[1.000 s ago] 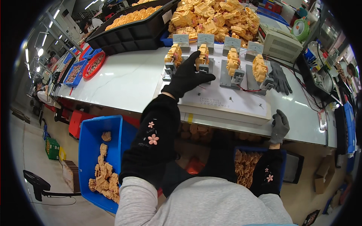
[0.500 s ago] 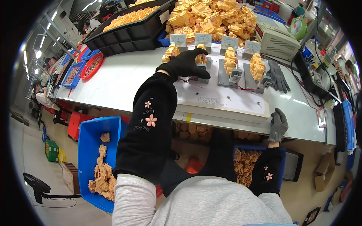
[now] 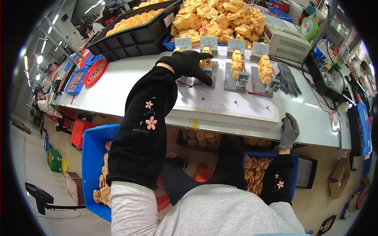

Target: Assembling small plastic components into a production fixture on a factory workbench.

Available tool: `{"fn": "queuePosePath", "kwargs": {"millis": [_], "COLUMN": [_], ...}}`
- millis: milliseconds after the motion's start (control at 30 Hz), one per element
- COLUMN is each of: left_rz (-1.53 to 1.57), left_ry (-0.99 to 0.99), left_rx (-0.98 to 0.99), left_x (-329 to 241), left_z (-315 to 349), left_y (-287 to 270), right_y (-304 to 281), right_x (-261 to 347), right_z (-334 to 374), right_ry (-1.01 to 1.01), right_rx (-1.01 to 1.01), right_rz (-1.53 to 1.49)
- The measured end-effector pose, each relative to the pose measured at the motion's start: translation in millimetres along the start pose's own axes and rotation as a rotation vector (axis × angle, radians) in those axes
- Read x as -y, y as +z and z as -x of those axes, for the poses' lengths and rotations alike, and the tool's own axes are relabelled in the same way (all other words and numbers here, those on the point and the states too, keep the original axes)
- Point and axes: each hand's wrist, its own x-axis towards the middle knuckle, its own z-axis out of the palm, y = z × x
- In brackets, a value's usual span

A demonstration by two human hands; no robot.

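My left hand (image 3: 192, 66), in a black glove, is at the second of several grey test fixtures (image 3: 209, 78). Its thumb and fingers curve around a yellow plastic part (image 3: 205, 63) standing on that fixture; the palm side of the grasp is partly hidden. Behind this hand, the leftmost yellow part (image 3: 178, 50) is mostly covered. Two more such parts stand upright on the fixtures to the right, a third-position part (image 3: 237, 64) and a rightmost part (image 3: 265, 69). My right hand (image 3: 290, 129), in a grey glove, rests at the table's front edge with fingers loosely bent and nothing in them.
Small white-faced meters (image 3: 209, 42) stand behind the fixtures. A large heap of yellow parts (image 3: 220, 19) lies beyond. A grey glove (image 3: 288, 80) is right of the fixtures, near a beige instrument (image 3: 286, 41). A blue bin (image 3: 91, 165) stands below, left.
My left hand and forearm have shifted slightly left, with the hand now covering more of the leftmost yellow part. The view has moved a little. My right hand stays put.
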Motion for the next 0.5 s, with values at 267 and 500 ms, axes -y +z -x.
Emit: {"fn": "queuePosePath", "kwargs": {"millis": [267, 500], "left_rz": [0.239, 0.188], "left_ry": [0.05, 0.056], "left_rx": [0.009, 0.058], "left_x": [13.3, 4.6], "left_z": [3.6, 1.0], "left_y": [1.5, -3.2], "right_y": [0.9, 3.1], "right_x": [-2.8, -3.9], "right_z": [-1.6, -2.0], "right_ry": [0.005, -0.027], "right_rx": [0.006, 0.012], "right_rz": [0.003, 0.018]}}
